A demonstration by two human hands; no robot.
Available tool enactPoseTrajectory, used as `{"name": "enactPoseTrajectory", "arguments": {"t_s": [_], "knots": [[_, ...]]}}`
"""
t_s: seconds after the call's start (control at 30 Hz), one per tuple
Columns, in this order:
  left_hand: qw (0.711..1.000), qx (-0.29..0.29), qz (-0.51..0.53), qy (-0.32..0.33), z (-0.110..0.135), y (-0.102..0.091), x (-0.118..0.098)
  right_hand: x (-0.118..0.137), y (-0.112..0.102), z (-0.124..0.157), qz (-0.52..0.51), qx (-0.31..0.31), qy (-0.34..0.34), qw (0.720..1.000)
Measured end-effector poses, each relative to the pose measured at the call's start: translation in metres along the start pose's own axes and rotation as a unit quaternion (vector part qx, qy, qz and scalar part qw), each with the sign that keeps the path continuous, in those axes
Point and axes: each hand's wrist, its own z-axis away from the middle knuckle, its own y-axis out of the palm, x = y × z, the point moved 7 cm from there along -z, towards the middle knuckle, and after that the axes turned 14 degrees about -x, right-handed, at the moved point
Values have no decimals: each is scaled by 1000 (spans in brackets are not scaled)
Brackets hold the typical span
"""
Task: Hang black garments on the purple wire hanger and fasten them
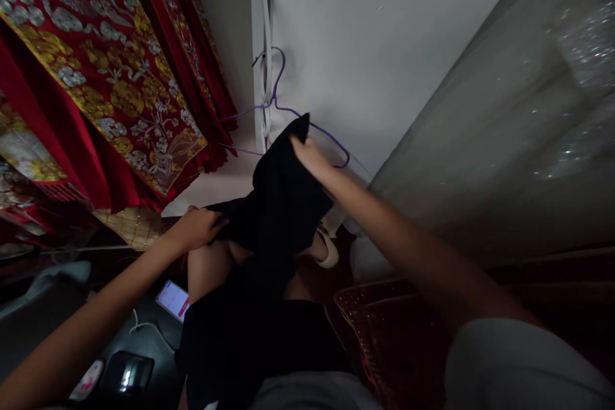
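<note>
A black cloth garment point(283, 198) hangs between my two hands, over my lap; its exact kind I cannot make out. My right hand point(308, 155) grips it near its upper corner, fingers closed on the fabric. Lower down and to the left, my left hand point(199, 227) is closed on the garment's other side. Just behind the raised corner, a purple wire hanger point(331, 136) hangs by its hook from a white cable or pipe point(268, 25) on the wall. Part of the hanger is hidden by the cloth.
Red drapes point(139, 102) with gold and silver embroidery hang at upper left. A phone point(173, 300) with a lit screen lies on a dark surface at lower left, near a white cable point(144, 324) and a black box-like object point(127, 373). A dark red cushioned seat point(398, 333) is at right.
</note>
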Motion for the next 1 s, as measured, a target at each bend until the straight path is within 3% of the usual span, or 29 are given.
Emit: {"name": "enactPoseTrajectory", "arguments": {"t_s": [0.1,0.17,0.27,0.37,0.47,0.57,0.7,0.8,0.87,0.93,1.0], "knots": [[999,-21,23,-17,11,-18,12,-15,34,17,38,66,63,995],[999,-43,29,-14,17,-26,16,-24,32,18,53,29,49,997],[996,-80,33,16,19,-30,17,-38,1,10,66,-45,10,997],[987,-151,34,41,9,-37,16,-46,-37,4,80,-68,-11,994],[963,-264,37,35,-11,-57,18,-41,-66,5,95,-71,-21,993],[936,-339,97,12,-38,-82,11,-34,-77,15,98,-67,-29,992],[906,-374,199,-8,-79,-108,-22,-33,-63,39,21,-51,-44,997],[896,-388,214,4,-102,-117,-41,-28,-57,53,-43,-67,-97,992],[901,-389,193,8,-112,-120,-37,-19,-73,52,-58,-125,-158,978],[908,-383,168,3,-117,-124,-21,-11,-103,42,-58,-208,-198,956],[913,-374,163,0,-117,-130,-4,-11,-137,22,-57,-269,-163,948]]}}
